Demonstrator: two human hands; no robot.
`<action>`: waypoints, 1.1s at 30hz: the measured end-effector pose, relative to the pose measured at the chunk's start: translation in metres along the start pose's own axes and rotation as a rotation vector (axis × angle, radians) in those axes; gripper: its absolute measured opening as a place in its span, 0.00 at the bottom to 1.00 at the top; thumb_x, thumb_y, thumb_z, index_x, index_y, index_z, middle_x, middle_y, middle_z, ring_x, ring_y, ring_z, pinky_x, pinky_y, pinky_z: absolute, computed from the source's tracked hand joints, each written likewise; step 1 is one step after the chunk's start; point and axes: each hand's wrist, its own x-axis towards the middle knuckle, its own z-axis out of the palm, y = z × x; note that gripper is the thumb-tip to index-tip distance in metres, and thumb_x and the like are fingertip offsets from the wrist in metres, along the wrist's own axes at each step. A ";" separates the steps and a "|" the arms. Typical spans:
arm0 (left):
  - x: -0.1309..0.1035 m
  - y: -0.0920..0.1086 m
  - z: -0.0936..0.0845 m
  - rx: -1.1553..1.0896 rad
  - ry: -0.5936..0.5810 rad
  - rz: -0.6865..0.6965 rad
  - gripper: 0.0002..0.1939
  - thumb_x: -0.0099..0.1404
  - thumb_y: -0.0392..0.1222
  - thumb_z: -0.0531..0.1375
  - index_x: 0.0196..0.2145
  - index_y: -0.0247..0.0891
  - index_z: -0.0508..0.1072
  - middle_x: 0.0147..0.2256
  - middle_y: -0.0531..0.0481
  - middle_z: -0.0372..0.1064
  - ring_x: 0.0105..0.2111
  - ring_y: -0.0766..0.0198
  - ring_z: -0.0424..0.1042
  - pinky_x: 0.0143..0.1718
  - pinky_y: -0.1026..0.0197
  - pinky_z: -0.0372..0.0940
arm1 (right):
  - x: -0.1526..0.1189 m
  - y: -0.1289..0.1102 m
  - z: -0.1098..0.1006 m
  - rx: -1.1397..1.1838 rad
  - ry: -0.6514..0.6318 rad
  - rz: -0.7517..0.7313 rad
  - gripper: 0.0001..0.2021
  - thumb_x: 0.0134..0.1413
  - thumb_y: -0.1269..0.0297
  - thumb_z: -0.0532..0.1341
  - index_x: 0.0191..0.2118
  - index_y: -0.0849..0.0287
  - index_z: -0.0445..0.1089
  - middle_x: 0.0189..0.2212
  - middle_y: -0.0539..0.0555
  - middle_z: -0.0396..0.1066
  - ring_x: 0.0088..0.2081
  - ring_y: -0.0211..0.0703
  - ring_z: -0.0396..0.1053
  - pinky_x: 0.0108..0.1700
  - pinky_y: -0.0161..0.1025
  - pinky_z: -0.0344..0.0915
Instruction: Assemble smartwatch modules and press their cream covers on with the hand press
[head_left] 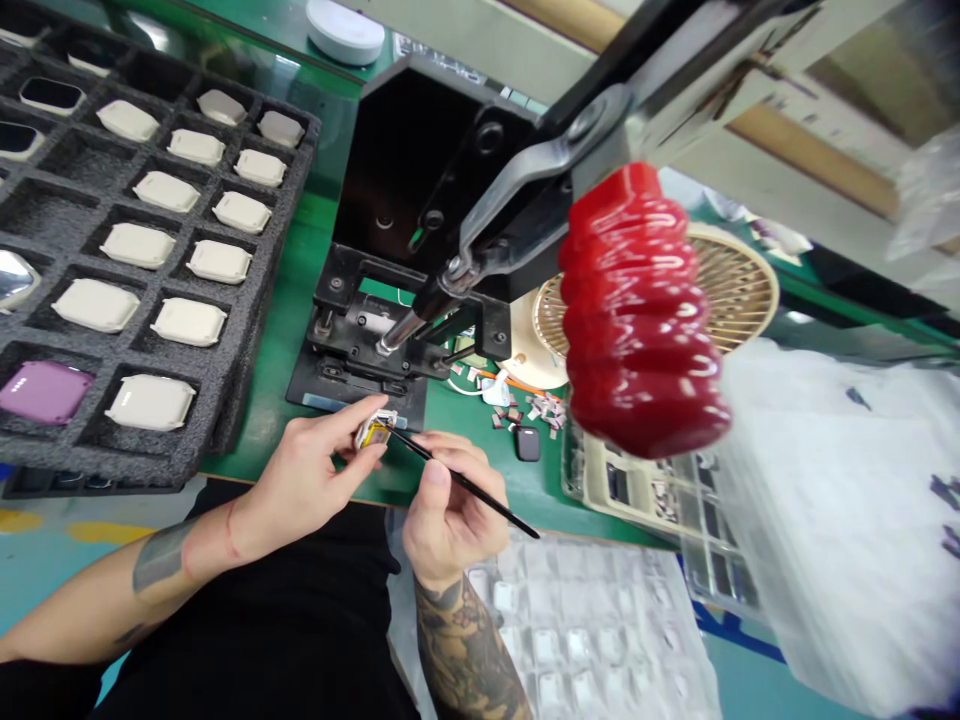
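Observation:
My left hand point(304, 475) pinches a small white-edged device point(374, 429) with a yellow part inside, between thumb and fingers, above the green bench's front edge. My right hand point(457, 505) is closed around a thin black tool point(480, 490), held like a pen. The tool's tip reaches the device's open side; whether it touches is too small to tell. Just beyond my hands stands a black press point(375, 340) with a red ribbed handle point(637, 320) that rises close to the camera.
At the left, stacked dark foam trays point(259, 290) hold white casings and a purple one point(46, 392). Small parts point(544, 408) and a black square piece point(527, 443) lie right of the press. Beyond are a round fan point(731, 285), a parts box point(622, 500) and plastic bags point(847, 480).

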 end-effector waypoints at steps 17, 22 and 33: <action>0.000 0.001 -0.003 0.024 -0.079 -0.088 0.10 0.76 0.37 0.67 0.52 0.37 0.86 0.38 0.48 0.87 0.32 0.60 0.85 0.37 0.62 0.75 | 0.001 -0.002 0.002 -0.023 0.007 0.020 0.07 0.71 0.73 0.65 0.49 0.54 0.76 0.39 0.54 0.81 0.40 0.48 0.82 0.44 0.52 0.82; 0.000 0.002 -0.004 -0.011 -0.109 -0.142 0.12 0.77 0.38 0.66 0.55 0.36 0.85 0.38 0.47 0.87 0.33 0.59 0.85 0.39 0.61 0.77 | 0.001 -0.002 0.003 0.011 0.017 0.036 0.07 0.71 0.74 0.65 0.49 0.55 0.76 0.39 0.54 0.81 0.41 0.47 0.82 0.45 0.51 0.81; 0.001 0.000 -0.010 -0.327 -0.168 -0.251 0.23 0.78 0.41 0.66 0.67 0.33 0.79 0.40 0.45 0.86 0.33 0.60 0.86 0.36 0.62 0.80 | 0.000 -0.001 0.000 -0.006 -0.066 -0.003 0.09 0.71 0.74 0.63 0.51 0.55 0.75 0.40 0.55 0.81 0.41 0.48 0.81 0.44 0.52 0.81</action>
